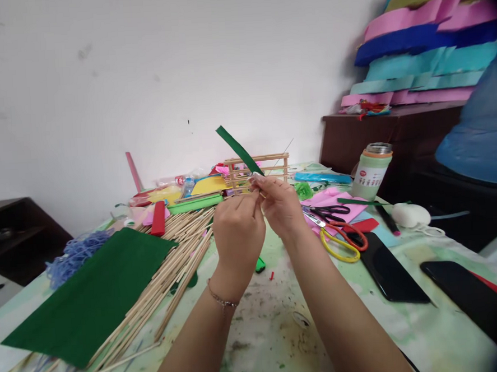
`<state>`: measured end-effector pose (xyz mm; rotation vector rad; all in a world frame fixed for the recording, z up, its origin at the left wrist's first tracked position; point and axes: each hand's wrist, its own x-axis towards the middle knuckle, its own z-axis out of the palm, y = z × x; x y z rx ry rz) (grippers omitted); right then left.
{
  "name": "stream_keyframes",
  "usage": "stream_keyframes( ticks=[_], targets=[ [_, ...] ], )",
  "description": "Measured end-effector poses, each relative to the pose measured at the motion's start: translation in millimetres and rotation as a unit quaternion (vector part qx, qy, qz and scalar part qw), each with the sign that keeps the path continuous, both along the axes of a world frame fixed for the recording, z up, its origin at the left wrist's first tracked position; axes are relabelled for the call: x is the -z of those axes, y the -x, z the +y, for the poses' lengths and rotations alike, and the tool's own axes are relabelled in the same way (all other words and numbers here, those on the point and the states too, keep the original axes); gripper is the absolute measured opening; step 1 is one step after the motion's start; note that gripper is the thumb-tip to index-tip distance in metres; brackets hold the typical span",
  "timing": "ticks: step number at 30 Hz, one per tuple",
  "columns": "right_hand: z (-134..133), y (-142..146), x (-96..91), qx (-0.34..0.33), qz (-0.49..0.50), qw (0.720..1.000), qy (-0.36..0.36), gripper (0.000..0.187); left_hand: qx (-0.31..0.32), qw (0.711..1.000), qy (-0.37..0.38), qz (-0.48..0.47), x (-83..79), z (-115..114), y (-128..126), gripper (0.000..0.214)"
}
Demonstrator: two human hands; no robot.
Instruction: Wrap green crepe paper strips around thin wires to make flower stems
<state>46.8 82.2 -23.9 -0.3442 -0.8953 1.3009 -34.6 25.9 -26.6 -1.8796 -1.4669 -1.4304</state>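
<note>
Both my hands are raised above the middle of the table, fingertips meeting. My right hand (pixel 280 205) pinches the lower end of a dark green paper strip (pixel 238 149) that sticks up and to the left. My left hand (pixel 238 230), with a thin bracelet on the wrist, is closed beside it, holding what looks like a thin stick at the same spot; a fine wire-like tip (pixel 285 151) rises to the right. The exact grip of the left fingers is hidden.
A green paper sheet (pixel 90 294) and a pile of thin wooden sticks (pixel 174 255) lie at left, blue yarn (pixel 73 255) beyond. A wooden stick frame (pixel 272 165) stands behind my hands. Scissors (pixel 337 228), two dark phones (pixel 386 270), a flask (pixel 371 171) sit at right.
</note>
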Motion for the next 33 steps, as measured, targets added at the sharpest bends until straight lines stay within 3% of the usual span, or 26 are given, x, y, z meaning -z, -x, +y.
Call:
stream_keyframes(
  ticks=[3, 6, 8, 11, 13, 17, 21, 24, 26, 28, 31, 33],
  targets=[
    [1.7, -9.0, -2.1, -0.023, -0.015, 1.000, -0.015, 0.012, 0.152, 0.974, 0.091, -0.142, -5.2, 3.3, 5.4, 0.025],
    [0.3, -18.2, -3.7, -0.023, -0.051, 0.998, -0.040, 0.011, 0.290, 0.897, 0.207, -0.261, -12.8, 6.3, 14.5, 0.027],
    [-0.9, -22.1, -3.6, -0.054, -0.082, 0.994, -0.055, 0.011, 0.324, 0.871, 0.255, -0.268, -16.8, 7.4, 20.0, 0.023],
    [-0.8, -24.4, -2.5, -0.094, -0.096, 0.989, -0.066, 0.008, 0.329, 0.869, 0.277, -0.245, -19.2, 7.3, 25.5, 0.019],
    [0.3, -24.3, -2.1, -0.092, -0.097, 0.990, -0.054, 0.007, 0.295, 0.896, 0.254, -0.213, -19.1, 6.2, 27.1, 0.015],
    [1.2, -20.3, -2.0, -0.072, -0.123, 0.990, -0.013, 0.010, 0.137, 0.980, 0.142, -0.034, -16.3, 0.8, 23.6, 0.017],
    [-0.5, -11.8, 0.2, -0.044, -0.119, 0.992, 0.008, 0.009, -0.032, 0.992, 0.049, 0.115, -9.6, -5.1, 11.1, 0.025],
    [-1.4, -9.5, 0.5, -0.036, -0.093, 0.995, 0.011, 0.010, -0.088, 0.991, -0.005, 0.101, -4.9, -5.5, 3.9, 0.025],
    [-1.5, -12.9, -1.1, -0.048, -0.080, 0.996, 0.001, 0.009, -0.043, 0.998, 0.001, 0.038, -4.6, -2.9, 4.4, 0.019],
    [-1.6, -19.2, -3.5, -0.074, -0.090, 0.993, -0.011, 0.010, 0.048, 0.996, 0.070, -0.042, -7.1, 1.2, 9.3, 0.018],
    [-2.0, -28.4, -5.8, -0.131, -0.132, 0.983, -0.008, 0.016, 0.197, 0.940, 0.231, -0.155, -13.1, 7.2, 19.4, 0.025],
    [-2.5, -31.1, -5.7, -0.168, -0.148, 0.975, 0.001, 0.019, 0.258, 0.899, 0.292, -0.201, -15.0, 9.3, 23.0, 0.025]
  ],
)
